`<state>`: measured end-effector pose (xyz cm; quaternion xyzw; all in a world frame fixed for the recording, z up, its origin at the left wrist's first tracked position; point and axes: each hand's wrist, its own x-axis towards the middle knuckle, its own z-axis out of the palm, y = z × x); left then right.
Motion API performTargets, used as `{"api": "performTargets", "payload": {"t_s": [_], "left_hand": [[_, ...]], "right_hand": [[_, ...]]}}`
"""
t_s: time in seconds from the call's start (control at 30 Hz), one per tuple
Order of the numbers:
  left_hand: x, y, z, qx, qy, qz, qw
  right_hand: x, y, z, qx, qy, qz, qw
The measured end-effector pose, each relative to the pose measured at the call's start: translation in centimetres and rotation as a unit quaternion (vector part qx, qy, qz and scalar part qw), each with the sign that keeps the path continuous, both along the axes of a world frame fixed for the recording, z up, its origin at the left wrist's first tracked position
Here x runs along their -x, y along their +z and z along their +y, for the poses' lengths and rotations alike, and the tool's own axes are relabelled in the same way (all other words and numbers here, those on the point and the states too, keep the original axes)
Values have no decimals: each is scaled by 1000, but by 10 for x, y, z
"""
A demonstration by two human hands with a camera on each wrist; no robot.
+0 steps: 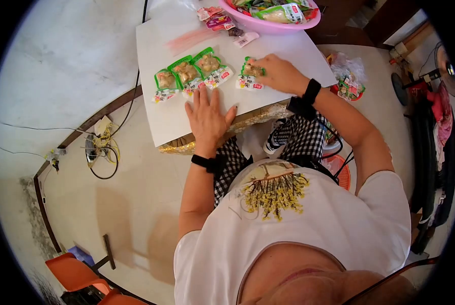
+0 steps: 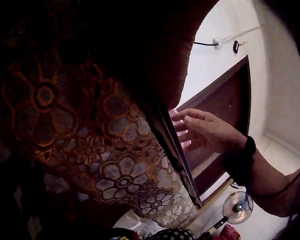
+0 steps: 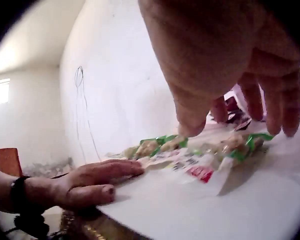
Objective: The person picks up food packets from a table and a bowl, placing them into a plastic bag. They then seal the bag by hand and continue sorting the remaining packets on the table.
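Note:
On the white tabletop (image 1: 171, 124), three clear-and-green snack packets (image 1: 187, 72) with white printed lower ends lie side by side. A fourth snack packet (image 1: 250, 82) lies apart to their right. My left hand (image 1: 207, 117) rests palm down near the front edge, its fingertips at the lower end of the row. Over the fourth packet is my right hand (image 1: 283, 75), coming in from its right side. In the right wrist view the right hand (image 3: 215, 60) arches above, thumb and fingers spread and pointing down around that packet (image 3: 230, 150).
A pink basin (image 1: 242, 21) full of packaged snacks stands at the back of the table. Near it lie thin pink strips (image 1: 192, 40) and several small red and purple packets (image 1: 219, 21). A plastic bag (image 1: 347, 68) and a fan (image 1: 446, 68) are off to the right.

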<state>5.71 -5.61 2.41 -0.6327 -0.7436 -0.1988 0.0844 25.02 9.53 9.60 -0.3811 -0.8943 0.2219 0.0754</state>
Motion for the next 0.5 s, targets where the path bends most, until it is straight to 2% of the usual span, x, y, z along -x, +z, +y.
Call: {"api": "performTargets", "payload": {"t_s": [0.07,0.1,0.2,0.37,0.5], "left_hand": [[1,0,-1,0,-1,0,1000],[1,0,-1,1,-1,2,1000],[3,0,-1,6,-7,-12,1000],[9,15,0,78,-11,-14,997],[16,10,2,-3,-17,-7,1000]], "right_hand": [[4,-9,-13,-49,71,37,996],[7,-10,-16,-59,63,8,996],[16,-25,-4,-88,99,29,991],[38,-45,10,-63,108,104,987],[52,-45,20,-5,121,110,987]]}}
